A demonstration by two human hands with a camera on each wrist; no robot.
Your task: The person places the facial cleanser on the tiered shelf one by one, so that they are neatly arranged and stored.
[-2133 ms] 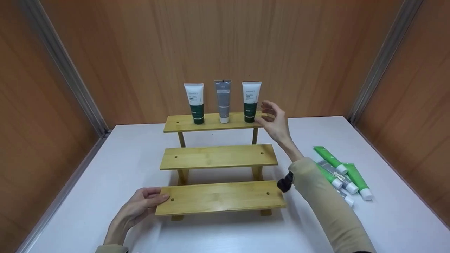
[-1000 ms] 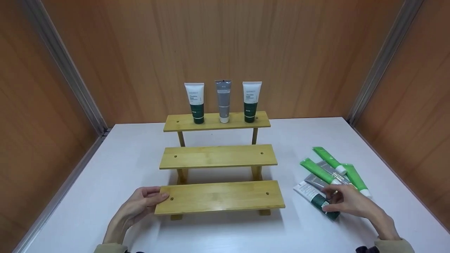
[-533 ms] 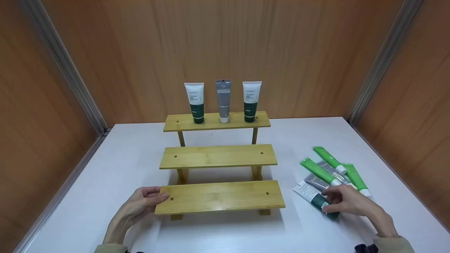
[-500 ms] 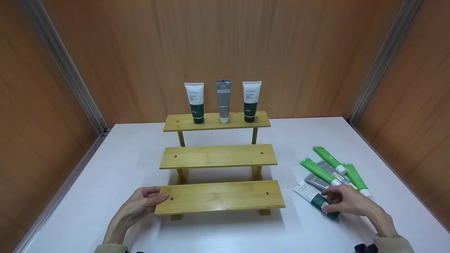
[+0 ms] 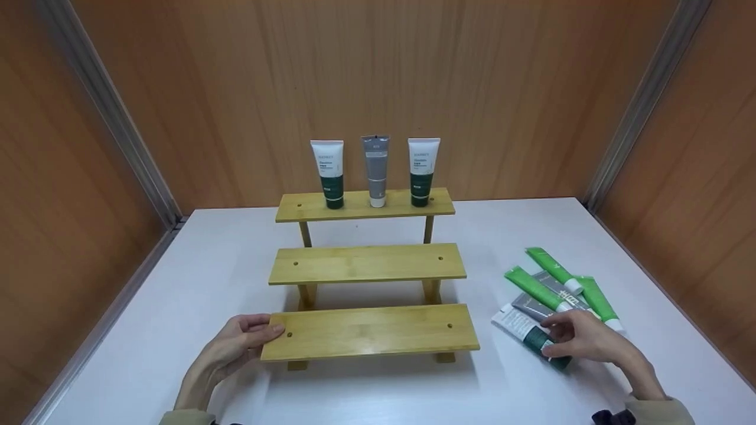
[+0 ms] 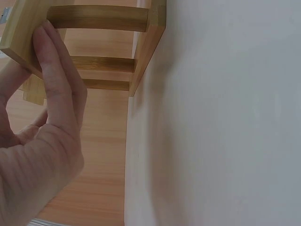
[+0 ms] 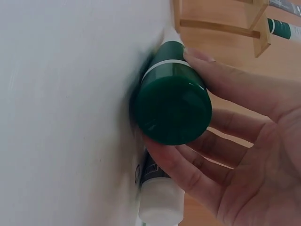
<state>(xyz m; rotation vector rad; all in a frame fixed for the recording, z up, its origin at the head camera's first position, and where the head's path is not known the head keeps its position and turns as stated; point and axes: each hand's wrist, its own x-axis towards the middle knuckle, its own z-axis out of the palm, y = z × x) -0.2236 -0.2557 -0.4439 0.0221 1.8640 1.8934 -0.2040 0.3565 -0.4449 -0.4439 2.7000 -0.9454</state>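
Observation:
My left hand (image 5: 230, 345) pinches the left end of the lowest board of a three-tier wooden display stand (image 5: 372, 332), thumb on top and fingers underneath. In the left wrist view those fingers press the underside of the board (image 6: 22, 40). At the right, my right hand (image 5: 590, 337) grips a white and dark green squeeze tube (image 5: 515, 323) by its green cap end, as the tube lies on the table. Seen from the right wrist, thumb and fingers sit on either side of the green cap (image 7: 174, 110). A white-capped tube (image 7: 162, 200) shows just below the fingers.
On the top tier stand two white and green tubes (image 5: 331, 168) (image 5: 422, 168) with a grey tube (image 5: 376, 165) between them. Beside my right hand lie several green tubes (image 5: 534, 288) and grey tubes (image 5: 531, 306) in a pile. Wooden panels (image 5: 378, 71) wall in the white table (image 5: 224, 260).
My right hand has left the right-hand tube on the top tier and come down to the pile, where it grips a white and green tube. Over the last second both hands stay nearly still.

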